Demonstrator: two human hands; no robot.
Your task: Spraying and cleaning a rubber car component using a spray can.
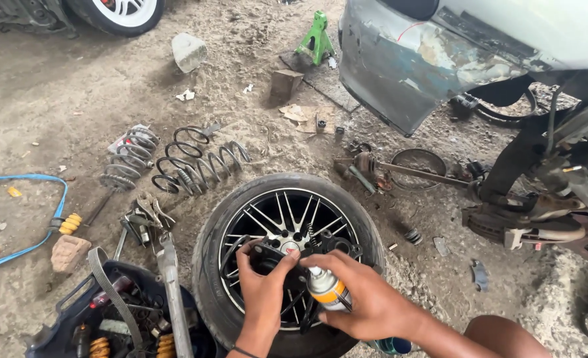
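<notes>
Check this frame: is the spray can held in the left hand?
No, the right hand grips the spray can; the left hand holds a black part.

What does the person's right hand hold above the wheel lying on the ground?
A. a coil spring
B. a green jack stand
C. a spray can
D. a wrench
C: the right hand grips a small spray can over the wheel, beside the left hand.

Springs (175, 162) behind wheel (287, 252) — toolbox (75, 325) left

A car fixing yard on bare dirt: springs (201, 166), a wheel (287, 232), a green jack stand (317, 36) (tools everywhere).
</notes>
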